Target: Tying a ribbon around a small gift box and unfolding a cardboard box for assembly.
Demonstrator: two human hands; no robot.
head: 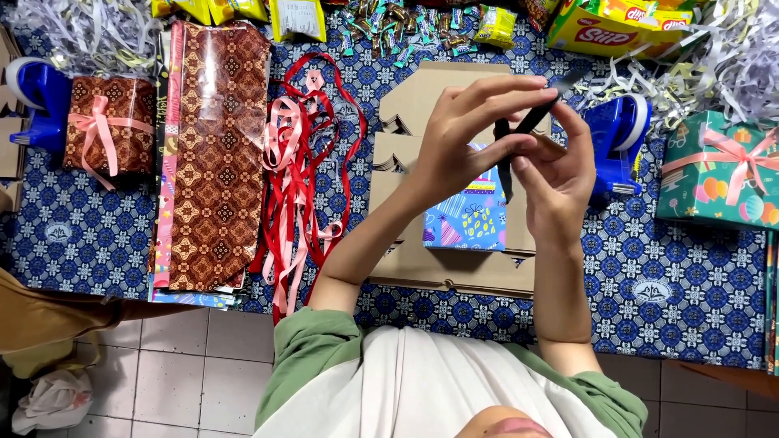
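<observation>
My left hand [466,142] and my right hand [560,178] are raised together above the table, both pinching a thin black strip [505,166]. One part of the strip slants up to the right between the fingertips, and the other part hangs straight down. Whether it is ribbon or tape I cannot tell. Under the hands lies a flat brown cardboard box blank [454,272] with a blue patterned piece of wrapping paper [471,217] on it.
Red and pink ribbons [300,162] and brown patterned wrapping sheets [215,154] lie at the left, beside a wrapped brown gift [109,126]. Blue tape dispensers [36,93] [621,134] stand on either side. A green wrapped gift [714,174] is at the right. Sweets, snack packs and shredded paper line the far edge.
</observation>
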